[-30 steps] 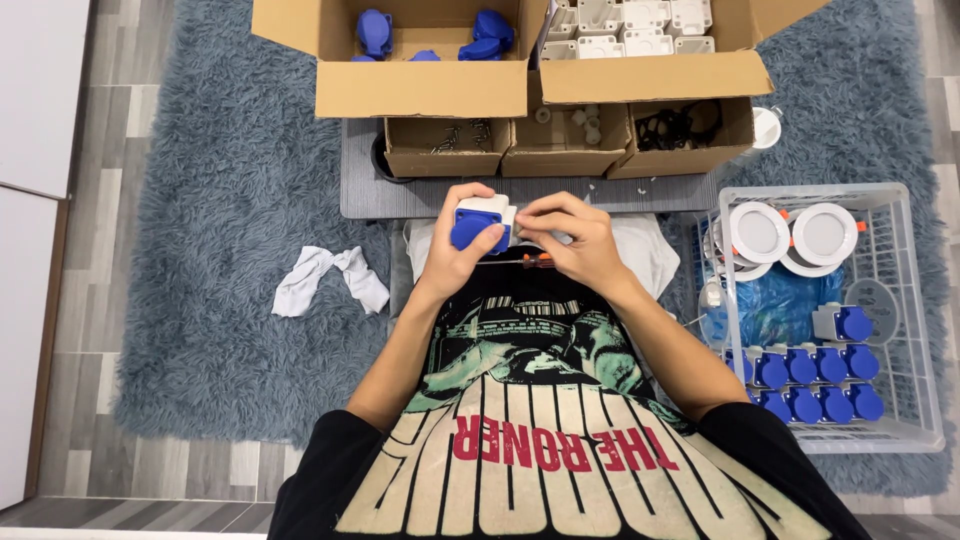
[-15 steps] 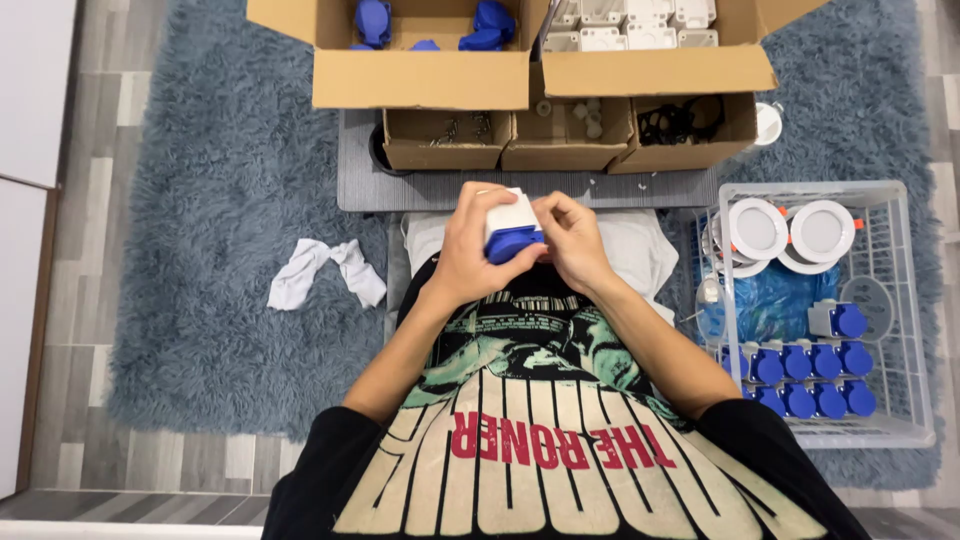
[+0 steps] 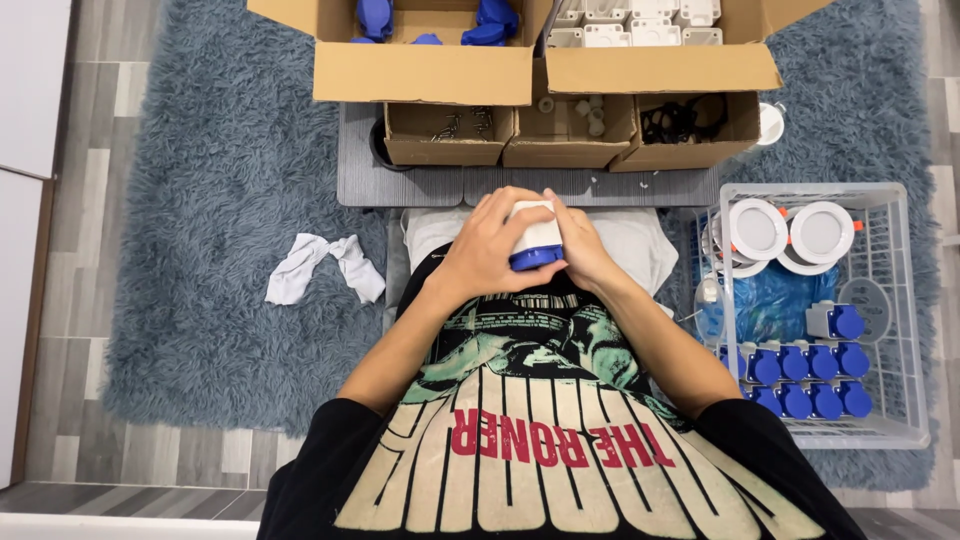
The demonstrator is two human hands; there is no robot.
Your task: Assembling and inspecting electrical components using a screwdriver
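Grey wood-plank floor (image 3: 60, 180) seen throughout, shaggy blue-grey rug (image 3: 200, 250) spread across it, white cabinet (image 3: 25, 90) glimpsed left, lit evenly.

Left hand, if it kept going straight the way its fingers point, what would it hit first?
The left hand points up-right across the white and blue part, so beyond that it would likely meet the right hand; depth is unclear.

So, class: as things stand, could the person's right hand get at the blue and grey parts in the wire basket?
Probably yes. The wire basket sits open-topped on that side, its blue and grey parts uncovered. But the right hand and left hand both grip a white and blue part, so it must let go first.
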